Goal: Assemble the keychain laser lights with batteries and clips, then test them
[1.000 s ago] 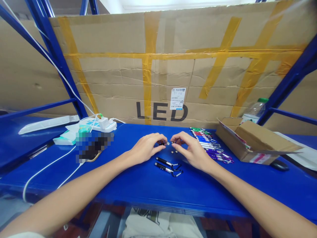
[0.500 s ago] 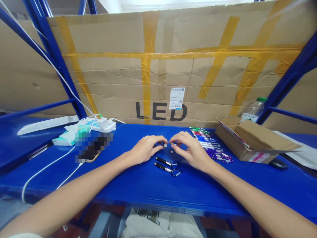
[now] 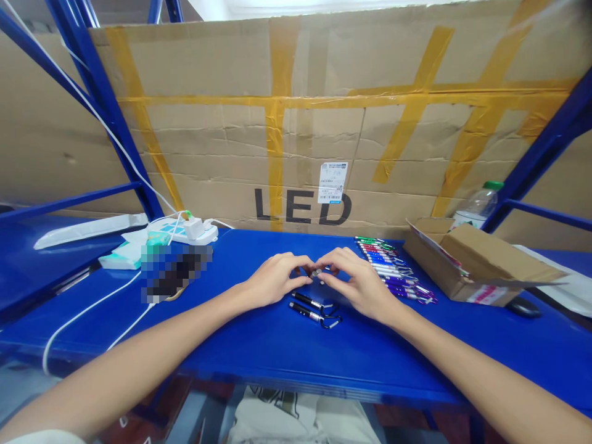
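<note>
The left hand (image 3: 280, 280) and right hand (image 3: 358, 285) are together, pinching a silver part (image 3: 316, 272) between them; two penlights (image 3: 305, 311) lie on the bench (image 3: 259, 351) just nearside. Pens (image 3: 388, 269) lie beside the right hand.

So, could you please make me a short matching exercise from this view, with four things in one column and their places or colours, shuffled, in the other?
Column one:
1. Pair of black penlights
2. Plastic bottle
3. Row of coloured penlights
4. Power strip

Column two:
A. Between the right hand and the open cardboard box
B. White with blue panels
C. On the blue table, between the two forearms
D. Green-capped, partly hidden behind the open cardboard box

Right pairs: 1-C, 2-D, 3-A, 4-B.
</note>
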`<control>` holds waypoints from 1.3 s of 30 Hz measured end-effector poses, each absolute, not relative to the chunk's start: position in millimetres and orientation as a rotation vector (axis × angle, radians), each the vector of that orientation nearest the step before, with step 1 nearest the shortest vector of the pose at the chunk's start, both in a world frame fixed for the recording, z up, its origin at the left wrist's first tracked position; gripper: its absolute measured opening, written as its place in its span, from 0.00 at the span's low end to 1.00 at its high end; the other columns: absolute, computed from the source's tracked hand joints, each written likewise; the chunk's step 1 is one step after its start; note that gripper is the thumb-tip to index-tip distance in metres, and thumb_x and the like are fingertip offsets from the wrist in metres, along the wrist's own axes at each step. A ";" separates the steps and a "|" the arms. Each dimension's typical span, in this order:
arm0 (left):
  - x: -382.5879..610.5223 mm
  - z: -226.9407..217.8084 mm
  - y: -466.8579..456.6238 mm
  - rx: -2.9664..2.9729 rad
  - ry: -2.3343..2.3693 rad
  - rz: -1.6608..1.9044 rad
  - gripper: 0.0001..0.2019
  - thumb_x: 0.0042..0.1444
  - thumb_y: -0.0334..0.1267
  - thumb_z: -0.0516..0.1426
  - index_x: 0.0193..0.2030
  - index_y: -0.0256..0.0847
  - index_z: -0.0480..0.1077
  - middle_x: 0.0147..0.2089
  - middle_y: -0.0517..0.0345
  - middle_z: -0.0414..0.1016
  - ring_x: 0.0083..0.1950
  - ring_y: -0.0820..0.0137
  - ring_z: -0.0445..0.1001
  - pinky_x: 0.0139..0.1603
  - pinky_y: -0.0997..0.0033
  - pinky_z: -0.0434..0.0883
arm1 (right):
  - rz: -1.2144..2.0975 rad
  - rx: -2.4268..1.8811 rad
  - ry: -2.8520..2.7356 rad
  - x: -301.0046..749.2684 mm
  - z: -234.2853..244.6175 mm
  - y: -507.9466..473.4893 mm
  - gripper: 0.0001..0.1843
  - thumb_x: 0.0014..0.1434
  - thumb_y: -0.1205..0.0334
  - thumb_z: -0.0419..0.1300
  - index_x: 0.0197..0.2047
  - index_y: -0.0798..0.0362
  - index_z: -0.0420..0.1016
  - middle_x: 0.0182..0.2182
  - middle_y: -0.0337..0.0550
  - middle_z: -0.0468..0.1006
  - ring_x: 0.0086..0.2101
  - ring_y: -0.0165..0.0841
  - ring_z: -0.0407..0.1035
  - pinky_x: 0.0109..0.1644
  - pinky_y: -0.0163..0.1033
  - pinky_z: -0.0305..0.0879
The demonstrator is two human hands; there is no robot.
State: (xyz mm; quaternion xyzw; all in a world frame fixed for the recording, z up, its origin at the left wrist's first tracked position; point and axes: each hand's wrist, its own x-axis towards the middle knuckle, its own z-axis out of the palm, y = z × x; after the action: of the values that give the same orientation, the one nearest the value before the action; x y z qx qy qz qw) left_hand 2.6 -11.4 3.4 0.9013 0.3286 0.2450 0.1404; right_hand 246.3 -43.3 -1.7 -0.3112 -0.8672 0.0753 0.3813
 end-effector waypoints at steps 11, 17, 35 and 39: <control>2.4 3.0 -12.7 2.607 0.900 0.773 0.11 0.67 0.35 0.65 0.56 0.45 0.78 0.47 0.57 0.83 0.48 0.64 0.79 0.51 0.65 0.72 | 0.258 -0.779 -2.203 245.1 -2.8 -43.4 0.02 0.73 0.61 0.64 0.46 0.49 0.76 0.40 0.42 0.77 0.40 0.37 0.68 0.47 0.43 0.65; 3.8 3.9 -14.4 2.595 0.874 0.814 0.10 0.66 0.36 0.66 0.53 0.45 0.78 0.47 0.58 0.83 0.46 0.66 0.78 0.49 0.67 0.71 | 0.241 -0.768 -2.198 245.5 -3.2 -43.8 0.02 0.74 0.61 0.63 0.46 0.48 0.76 0.40 0.42 0.77 0.40 0.38 0.69 0.47 0.44 0.66; 8.5 0.3 -14.6 2.520 0.808 0.956 0.06 0.66 0.36 0.66 0.47 0.41 0.78 0.41 0.59 0.81 0.39 0.69 0.77 0.43 0.69 0.70 | 0.253 -0.773 -2.124 244.4 0.2 -43.4 0.07 0.73 0.55 0.64 0.43 0.49 0.79 0.37 0.43 0.80 0.38 0.38 0.71 0.44 0.45 0.69; 8.7 1.0 -15.3 2.502 0.803 0.963 0.06 0.66 0.37 0.66 0.47 0.41 0.78 0.41 0.58 0.81 0.39 0.69 0.77 0.43 0.69 0.70 | 0.235 -0.766 -2.137 244.2 0.1 -44.2 0.09 0.74 0.54 0.63 0.43 0.49 0.79 0.37 0.44 0.80 0.38 0.39 0.71 0.44 0.46 0.68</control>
State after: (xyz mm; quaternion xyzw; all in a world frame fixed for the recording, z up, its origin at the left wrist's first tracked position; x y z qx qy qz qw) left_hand 8.7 -15.3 1.0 0.8809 0.2827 0.3392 0.1706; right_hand 244.2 -44.2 0.1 -0.3051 -0.8511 0.0936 0.4167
